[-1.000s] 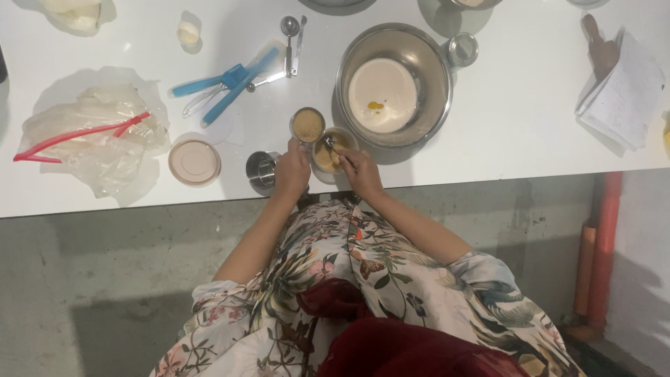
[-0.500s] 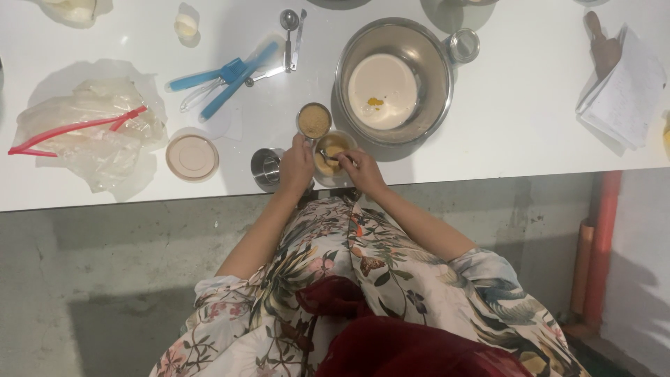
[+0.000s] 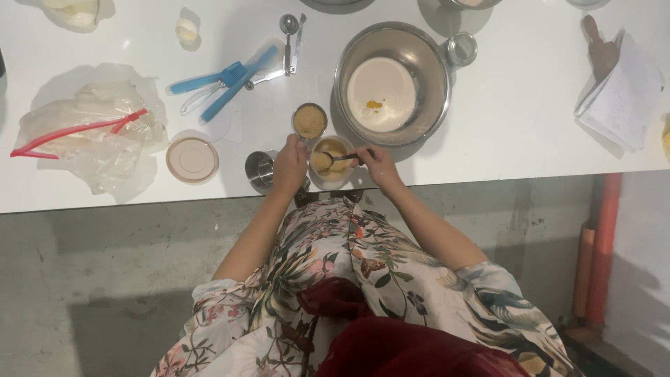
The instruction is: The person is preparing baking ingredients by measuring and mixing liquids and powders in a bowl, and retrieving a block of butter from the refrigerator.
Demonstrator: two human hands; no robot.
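Observation:
My left hand (image 3: 290, 166) grips the side of a small round container (image 3: 331, 158) of tan paste at the white table's near edge. My right hand (image 3: 377, 165) holds a metal spoon (image 3: 336, 158) whose bowl dips into that container. Just behind it stands a second small cup (image 3: 309, 121) of tan powder. A large steel mixing bowl (image 3: 422, 59) holding pale cream liquid with a yellow speck sits behind and to the right.
A small steel cup (image 3: 259, 168) and a beige lid (image 3: 192, 158) lie left of my hands. Blue-handled utensils (image 3: 222, 82), measuring spoons (image 3: 289, 35), a clear zip bag (image 3: 91, 132), a small steel cup (image 3: 462, 49) and a paper pad (image 3: 623, 94) spread over the table (image 3: 530, 126).
The view has shifted slightly. My hands stay on the small container, and the spoon's bowl now rests in the paste.

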